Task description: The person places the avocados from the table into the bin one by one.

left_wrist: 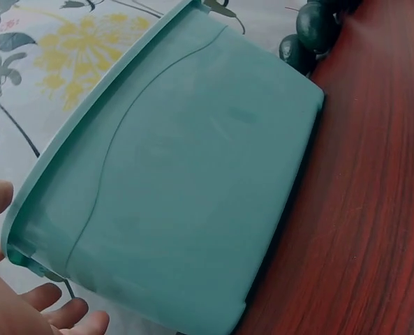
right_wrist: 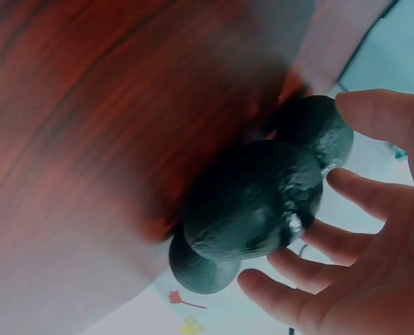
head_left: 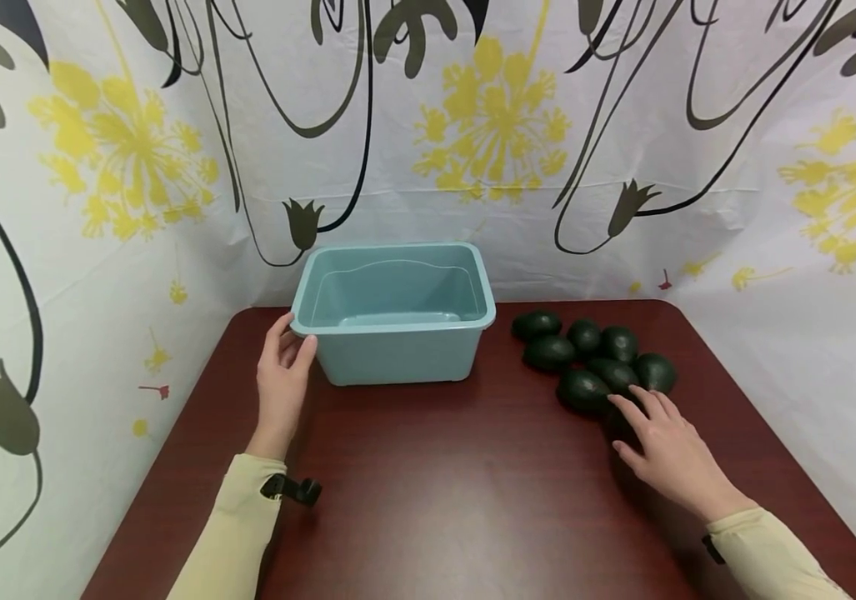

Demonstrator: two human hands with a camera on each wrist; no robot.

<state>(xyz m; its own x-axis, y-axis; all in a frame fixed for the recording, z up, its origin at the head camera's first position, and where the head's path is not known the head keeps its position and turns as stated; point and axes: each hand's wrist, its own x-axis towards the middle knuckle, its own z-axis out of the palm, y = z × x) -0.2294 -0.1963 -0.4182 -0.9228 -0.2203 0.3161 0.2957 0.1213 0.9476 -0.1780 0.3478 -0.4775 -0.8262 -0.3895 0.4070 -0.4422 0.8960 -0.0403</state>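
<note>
Teal bin (head_left: 397, 312) steadied at its left corner by loose left hand (head_left: 282, 375); right hand (head_left: 663, 446), fingers spread, reached over nearest avocado (right_wrist: 255, 199), not yet gripped. Probably needed closing next.

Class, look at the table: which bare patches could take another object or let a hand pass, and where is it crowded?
Bare wood lies in front of the tub, between the left hand and right hand, and along the near edge of the table. A narrow gap separates the tub from the avocados. The far right corner is crowded with avocados.
</note>
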